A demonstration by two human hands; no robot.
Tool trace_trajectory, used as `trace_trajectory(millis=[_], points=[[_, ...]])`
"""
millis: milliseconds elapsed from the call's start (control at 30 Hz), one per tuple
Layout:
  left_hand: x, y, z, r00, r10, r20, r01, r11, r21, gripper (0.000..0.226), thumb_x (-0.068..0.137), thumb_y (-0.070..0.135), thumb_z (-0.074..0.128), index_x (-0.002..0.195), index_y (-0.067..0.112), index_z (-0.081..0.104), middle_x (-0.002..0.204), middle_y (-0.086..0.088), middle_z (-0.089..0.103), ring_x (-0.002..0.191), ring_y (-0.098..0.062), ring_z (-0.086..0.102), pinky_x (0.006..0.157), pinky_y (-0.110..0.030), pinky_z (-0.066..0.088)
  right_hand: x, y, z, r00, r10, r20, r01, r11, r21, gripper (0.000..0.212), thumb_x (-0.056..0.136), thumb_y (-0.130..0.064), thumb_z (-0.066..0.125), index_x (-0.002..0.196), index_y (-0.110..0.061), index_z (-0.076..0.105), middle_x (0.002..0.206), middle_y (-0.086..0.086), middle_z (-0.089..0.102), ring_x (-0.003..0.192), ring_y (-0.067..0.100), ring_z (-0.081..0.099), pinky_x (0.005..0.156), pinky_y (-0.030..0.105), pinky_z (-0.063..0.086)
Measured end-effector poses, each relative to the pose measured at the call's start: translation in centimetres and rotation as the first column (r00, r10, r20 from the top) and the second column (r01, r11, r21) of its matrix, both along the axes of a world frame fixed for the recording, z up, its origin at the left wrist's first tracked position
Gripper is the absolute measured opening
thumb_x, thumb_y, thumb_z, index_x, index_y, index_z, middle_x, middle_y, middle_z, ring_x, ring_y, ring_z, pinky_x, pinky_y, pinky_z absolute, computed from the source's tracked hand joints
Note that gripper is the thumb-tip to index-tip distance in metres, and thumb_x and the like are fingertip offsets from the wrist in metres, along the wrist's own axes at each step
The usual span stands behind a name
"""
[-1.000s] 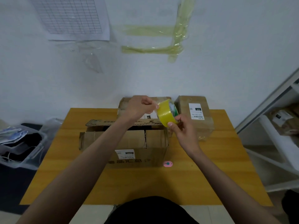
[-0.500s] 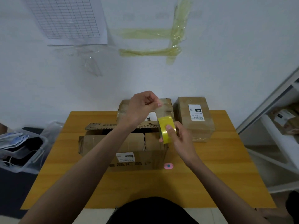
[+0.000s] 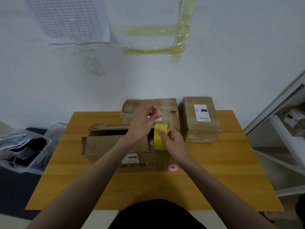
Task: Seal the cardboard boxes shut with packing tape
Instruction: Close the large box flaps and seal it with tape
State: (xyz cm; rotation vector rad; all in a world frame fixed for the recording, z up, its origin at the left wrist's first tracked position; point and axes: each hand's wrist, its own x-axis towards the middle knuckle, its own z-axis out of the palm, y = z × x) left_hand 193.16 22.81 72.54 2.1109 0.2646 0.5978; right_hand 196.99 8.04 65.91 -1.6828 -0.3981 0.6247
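A yellow roll of packing tape (image 3: 159, 140) hangs over the right end of an open cardboard box (image 3: 105, 146) in the middle of the table. My right hand (image 3: 171, 141) grips the roll, thumb on its face. Just above it, my left hand (image 3: 143, 123) pinches the clear free end of the tape between thumb and fingers, with a short strip stretched up from the roll. The box's far flap stands up and its near flaps lie partly folded. Two closed boxes stand behind: one (image 3: 166, 106) at the back centre, one (image 3: 200, 119) with a white label to the right.
A small pink round object (image 3: 173, 167) lies on the wooden table (image 3: 214, 171) by the open box's front right corner. A clear plastic bin (image 3: 24, 152) with clutter stands on the floor at the left. White shelving (image 3: 280, 129) stands at the right. Tape strips hang on the wall.
The roll has come down from chest height to the box's right end, turned edge-on. My left hand has stayed higher with the tape end, so a strip has come off the roll.
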Motion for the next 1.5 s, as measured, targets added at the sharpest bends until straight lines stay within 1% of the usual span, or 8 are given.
trace_trajectory(millis=[200, 367, 467, 700, 833, 1067, 1267, 1500], points=[[-0.1, -0.5, 1.1, 0.993, 0.028, 0.112, -0.028, 1.0, -0.002, 0.01, 0.089, 0.002, 0.07, 0.085, 0.004, 0.061, 0.086, -0.008, 0.065, 0.085, -0.011, 0.059, 0.079, -0.012, 0.046, 0.7, 0.4, 0.9, 0.995, 0.032, -0.093, -0.029, 0.999, 0.035, 0.061, 0.096, -0.053, 0.058, 0.113, 0.005, 0.048, 0.09, 0.025, 0.073, 0.085, 0.038, 0.074, 0.088, 0.061, 0.055], [1.1, 1.7, 0.2, 0.981, -0.155, -0.116, 0.167, 0.98, 0.104, 0.043, 0.081, 0.015, 0.083, 0.109, 0.019, 0.051, 0.115, 0.0, 0.052, 0.102, -0.009, 0.058, 0.088, -0.025, 0.053, 1.2, -0.4, 0.6, 0.99, 0.081, -0.117, -0.079, 0.997, 0.021, 0.071, 0.093, -0.062, 0.058, 0.114, 0.005, 0.047, 0.098, 0.032, 0.068, 0.092, 0.045, 0.07, 0.092, 0.065, 0.051], [0.7, 2.0, -0.7, 0.927, -0.246, -0.284, 0.263, 0.965, 0.02, 0.077, 0.072, 0.025, 0.092, 0.125, 0.032, 0.036, 0.134, 0.005, 0.041, 0.104, -0.006, 0.065, 0.09, -0.024, 0.056, 1.6, -1.0, 0.3, 0.996, 0.083, -0.038, -0.083, 0.996, -0.01, 0.066, 0.092, -0.062, 0.058, 0.099, 0.003, 0.054, 0.09, 0.028, 0.063, 0.081, 0.042, 0.062, 0.077, 0.041, 0.053], [1.2, 2.3, -1.3, 0.91, -0.293, -0.294, 0.266, 0.955, -0.129, 0.088, 0.069, 0.024, 0.094, 0.128, 0.036, 0.03, 0.129, 0.012, 0.046, 0.089, -0.01, 0.074, 0.089, -0.039, 0.061, 4.4, -2.6, -7.3, 0.923, -0.382, -0.042, 0.375, 0.919, -0.121, 0.038, 0.104, -0.017, 0.044, 0.069, -0.007, 0.054, 0.068, 0.017, 0.055, 0.061, 0.022, 0.051, 0.05, 0.026, 0.041], [1.3, 2.5, -1.8, 0.919, -0.279, -0.278, 0.247, 0.958, -0.146, 0.084, 0.068, 0.025, 0.094, 0.129, 0.029, 0.036, 0.128, 0.019, 0.044, 0.091, -0.016, 0.074, 0.086, -0.044, 0.061, 6.0, -2.7, -15.3, 0.999, -0.054, -0.001, 0.042, 0.795, -0.606, 0.007, 0.091, -0.014, 0.066, 0.086, -0.008, 0.065, 0.095, 0.02, 0.071, 0.085, 0.03, 0.068, 0.074, 0.048, 0.056], [1.4, 2.7, -2.1, 0.937, -0.215, -0.276, 0.225, 0.974, 0.004, 0.09, 0.063, 0.029, 0.095, 0.125, 0.037, 0.03, 0.121, 0.007, 0.051, 0.083, -0.003, 0.068, 0.075, -0.027, 0.06, 4.1, -2.8, -22.0, 0.9, 0.433, -0.047, -0.255, 0.436, -0.863, 0.038, 0.099, -0.024, 0.056, 0.134, -0.014, 0.048, 0.132, 0.016, 0.032, 0.098, 0.044, 0.062, 0.083, 0.043, 0.052], [0.8, 2.8, -2.5, 0.935, -0.203, -0.292, 0.224, 0.974, 0.039, 0.088, 0.066, 0.03, 0.093, 0.129, 0.028, 0.03, 0.118, 0.015, 0.05, 0.085, 0.0, 0.068, 0.077, -0.035, 0.062, 4.0, -4.3, -25.0, 0.925, 0.378, 0.037, -0.186, 0.536, -0.823, 0.024, 0.098, -0.015, 0.054, 0.121, -0.008, 0.05, 0.117, 0.013, 0.043, 0.082, 0.039, 0.062, 0.068, 0.043, 0.05], [1.0, 2.6, -2.1, 0.92, -0.237, -0.313, 0.252, 0.968, 0.008, 0.091, 0.066, 0.032, 0.094, 0.131, 0.025, 0.032, 0.122, 0.019, 0.044, 0.087, -0.009, 0.071, 0.079, -0.04, 0.061, 7.3, -3.4, -16.3, 0.968, -0.172, 0.18, 0.231, 0.891, -0.39, 0.026, 0.102, -0.026, 0.057, 0.113, -0.005, 0.066, 0.088, 0.014, 0.071, 0.071, 0.03, 0.068, 0.053, 0.026, 0.049]])
